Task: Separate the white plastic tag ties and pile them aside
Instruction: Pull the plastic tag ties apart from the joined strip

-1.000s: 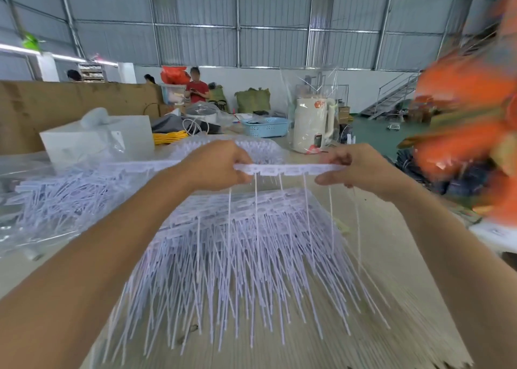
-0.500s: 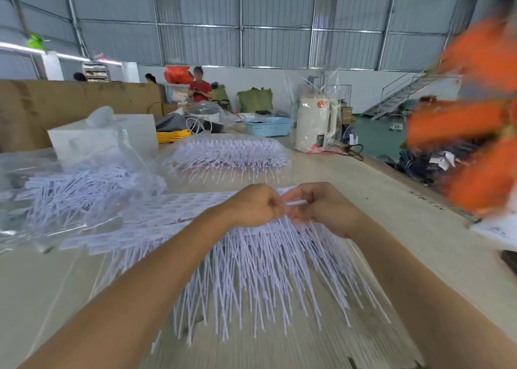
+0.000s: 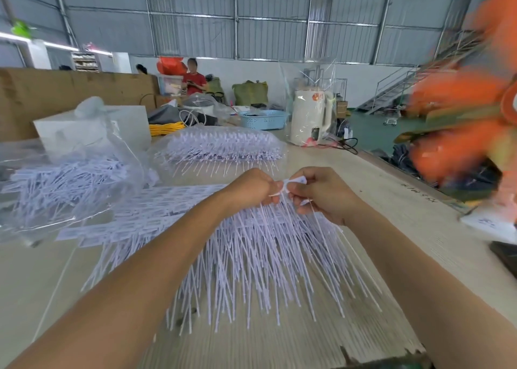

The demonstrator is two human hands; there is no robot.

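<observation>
**Two hands on one strip, most of the heap still joined**

Both of our hands meet above the spread of white plastic tag ties. Our left hand and right hand each pinch the header end of a short strip of ties, fingers curled round it, the thin tails hanging down from the grip into the heap just below.

We judge the work well short of done. Under and left of the grip, flat strips of joined headers lie in overlapping rows, seemingly unseparated. Well to the left of the grip, a clear bag holds loose ties, probably the pile set aside. Beyond the grip, a second bagged bundle rests on the table, apparently untouched, so plenty of splitting remains.
</observation>
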